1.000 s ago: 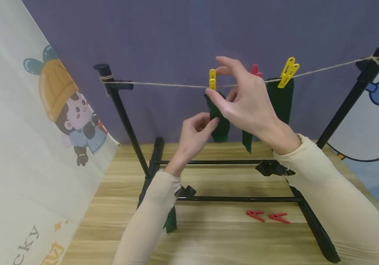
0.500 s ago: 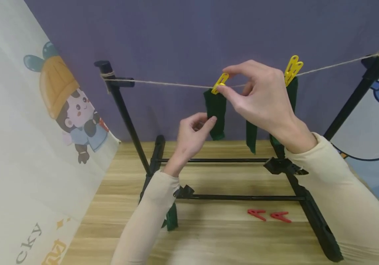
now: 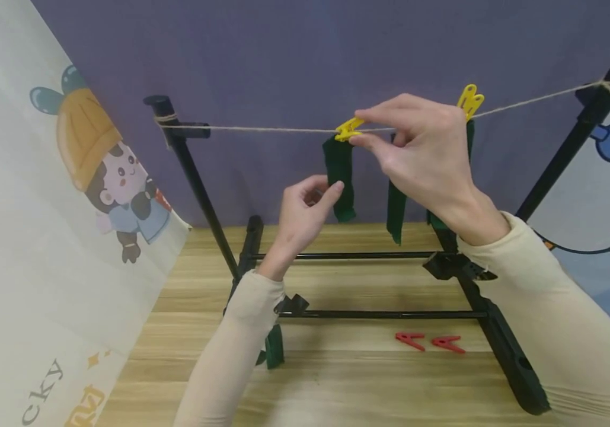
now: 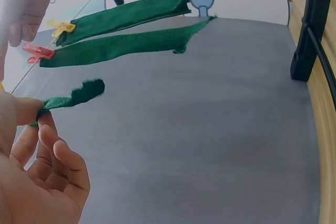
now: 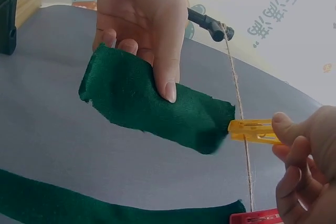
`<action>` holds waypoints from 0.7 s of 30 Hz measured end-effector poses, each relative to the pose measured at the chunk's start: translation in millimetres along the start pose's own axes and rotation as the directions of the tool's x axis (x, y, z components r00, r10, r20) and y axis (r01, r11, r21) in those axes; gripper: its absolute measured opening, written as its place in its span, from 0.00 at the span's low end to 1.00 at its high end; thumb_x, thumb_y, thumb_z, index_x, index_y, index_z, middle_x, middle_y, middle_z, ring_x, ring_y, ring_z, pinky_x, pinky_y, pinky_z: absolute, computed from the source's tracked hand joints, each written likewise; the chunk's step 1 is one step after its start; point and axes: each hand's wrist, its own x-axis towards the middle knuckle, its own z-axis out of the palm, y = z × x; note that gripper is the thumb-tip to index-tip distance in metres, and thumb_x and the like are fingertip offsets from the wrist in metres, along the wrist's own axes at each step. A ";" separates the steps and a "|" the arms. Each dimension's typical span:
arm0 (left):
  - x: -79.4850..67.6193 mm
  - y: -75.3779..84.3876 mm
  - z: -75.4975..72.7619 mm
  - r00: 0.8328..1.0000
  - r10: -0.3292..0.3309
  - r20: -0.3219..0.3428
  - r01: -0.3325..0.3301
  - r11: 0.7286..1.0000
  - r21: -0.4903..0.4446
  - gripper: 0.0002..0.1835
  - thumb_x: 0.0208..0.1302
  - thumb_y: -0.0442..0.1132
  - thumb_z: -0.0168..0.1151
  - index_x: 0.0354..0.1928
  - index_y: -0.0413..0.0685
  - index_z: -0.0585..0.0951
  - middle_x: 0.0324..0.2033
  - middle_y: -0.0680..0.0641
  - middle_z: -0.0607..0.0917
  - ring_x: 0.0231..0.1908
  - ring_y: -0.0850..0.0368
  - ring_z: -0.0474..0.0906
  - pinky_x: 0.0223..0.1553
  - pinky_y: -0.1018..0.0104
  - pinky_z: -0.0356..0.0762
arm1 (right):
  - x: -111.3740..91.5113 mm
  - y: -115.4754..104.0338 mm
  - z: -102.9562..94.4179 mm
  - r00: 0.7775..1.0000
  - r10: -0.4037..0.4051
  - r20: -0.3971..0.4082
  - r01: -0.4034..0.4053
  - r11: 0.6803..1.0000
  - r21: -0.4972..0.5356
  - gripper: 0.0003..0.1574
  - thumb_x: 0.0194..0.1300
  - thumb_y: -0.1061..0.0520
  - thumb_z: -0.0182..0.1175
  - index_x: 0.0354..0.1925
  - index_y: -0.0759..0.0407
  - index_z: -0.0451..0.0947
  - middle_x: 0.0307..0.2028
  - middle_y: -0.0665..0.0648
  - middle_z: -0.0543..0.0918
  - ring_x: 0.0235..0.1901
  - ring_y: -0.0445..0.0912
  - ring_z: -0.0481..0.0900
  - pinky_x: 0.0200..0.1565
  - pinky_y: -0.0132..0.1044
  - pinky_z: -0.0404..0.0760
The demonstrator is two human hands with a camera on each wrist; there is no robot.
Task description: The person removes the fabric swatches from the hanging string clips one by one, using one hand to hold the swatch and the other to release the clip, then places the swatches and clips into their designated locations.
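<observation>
Left hand (image 3: 305, 216): near the centre of the head view; pinching the short green cloth (image 3: 339, 178) by its left edge between thumb and fingers, with the outer fingers loosely bent in the left wrist view.

Right hand (image 3: 427, 148): right of centre; pinching a yellow clothespin (image 3: 347, 129) by its handles between thumb and forefinger.

Short green cloth: just above centre; hanging below the twine (image 3: 262, 128), upper end at the nose of the yellow clothespin.

Twine: strung across the upper part of the head view, tied to a post at each side.

Hung strips: right of the short green cloth; one green strip (image 4: 121, 48) under a red clothespin (image 4: 38, 52), another (image 4: 128, 17) under a second yellow clothespin (image 3: 470, 102); partly covered by the right hand.

Black rack (image 3: 200, 190): posts at left and right, two low crossbars (image 3: 379, 315) between.

Surface: pale wood-grain table (image 3: 337, 379), banded crosswise; two loose red clothespins (image 3: 409, 341) side by side at lower right of centre; green scrap (image 3: 275, 349) at lower left of centre, partly behind the left sleeve (image 3: 224, 362).

Room: grey-blue backdrop (image 3: 256, 59) across the top; white sheet (image 3: 6, 178) at left, printed with a cartoon figure (image 3: 118, 172); printed white panel at the right edge.
</observation>
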 end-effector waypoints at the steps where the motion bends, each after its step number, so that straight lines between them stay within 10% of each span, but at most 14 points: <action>1: 0.0 -0.4 -0.3 1.000 -0.005 0.000 0.005 1.000 0.001 0.13 0.67 0.50 0.60 0.43 0.52 0.85 0.31 0.54 0.84 0.24 0.54 0.77 0.24 0.61 0.72 | -0.1 1.6 0.2 1.000 -0.026 -0.011 0.026 1.000 -0.005 0.12 0.56 0.59 0.71 0.40 0.60 0.87 0.34 0.55 0.87 0.12 0.36 0.65 0.19 0.24 0.60; 21: -7.5 -9.4 -9.2 0.999 -0.042 0.015 0.041 0.999 0.029 0.11 0.67 0.50 0.60 0.39 0.52 0.83 0.28 0.51 0.81 0.25 0.49 0.78 0.23 0.61 0.73 | -3.6 -11.3 0.3 0.988 -0.026 -0.152 0.038 0.997 0.075 0.11 0.49 0.65 0.74 0.34 0.65 0.87 0.30 0.58 0.87 0.14 0.34 0.63 0.21 0.22 0.59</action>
